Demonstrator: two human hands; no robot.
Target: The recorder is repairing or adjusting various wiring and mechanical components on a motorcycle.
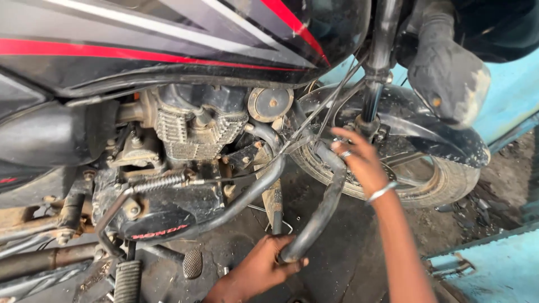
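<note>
— Head view first: where are the 2 hands?

— Both are on the black crash guard bar [328, 196] that loops out beside the motorcycle's engine [193, 132]. The left hand [264, 266] grips the lower end of that tube, fingers [281, 242] wrapped around it and thumb underneath. The right hand [359, 160], with a ring and a metal bangle [380, 192] at the wrist, rests on the upper bend, fingers curled loosely over the top near the front fork [373, 84].

— And the bar itself?

— It curves down from the frame in front of the engine, just beside the front tyre [443, 182], and ends in the left palm above the dirty floor [348, 264].

— Anything else close by?

— A black and red fuel tank [168, 39] overhead, a footrest [128, 280] at lower left, a coiled spring [160, 182] on the engine side.
</note>
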